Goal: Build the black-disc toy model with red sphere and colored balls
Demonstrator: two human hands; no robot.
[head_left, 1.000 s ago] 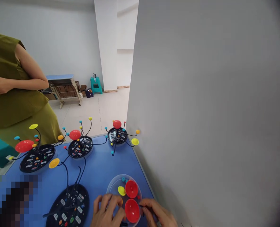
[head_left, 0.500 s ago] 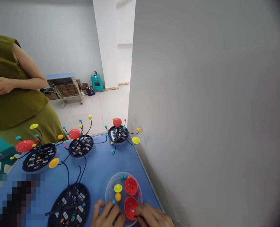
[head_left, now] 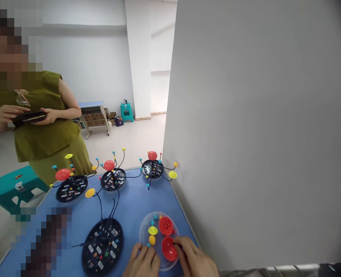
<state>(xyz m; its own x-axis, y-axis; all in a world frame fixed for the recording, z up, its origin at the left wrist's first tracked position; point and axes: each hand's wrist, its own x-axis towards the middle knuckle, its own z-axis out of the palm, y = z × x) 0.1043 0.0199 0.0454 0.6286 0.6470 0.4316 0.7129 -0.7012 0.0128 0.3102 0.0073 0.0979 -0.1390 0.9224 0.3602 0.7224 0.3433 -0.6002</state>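
Right hand (head_left: pixel 193 257) pinched in tight at the lower red plastic dome (head_left: pixel 169 249), fingers (head_left: pixel 178 243) closed up against its rim, and whether a tiny piece is in there, I can't tell from here! Left hand (head_left: pixel 143 262) sits half curled at the near edge of the clear round tray (head_left: pixel 141 234), with nothing showing in its grip. In that tray, low and right of centre: a second red dome (head_left: pixel 166 226), a yellow disc (head_left: pixel 152 230), an orange ball (head_left: pixel 152 240) and small teal beads (head_left: pixel 152 222). Just left of the hands, a black round base (head_left: pixel 102 246) trails dark wires across the blue table (head_left: pixel 135 204); three more wired bases (head_left: pixel 113 179) line the far edge (quite the little fleet!). Upper left, a co-worker (head_left: pixel 40 130) in an olive dress holds a dark tablet (head_left: pixel 29 117).
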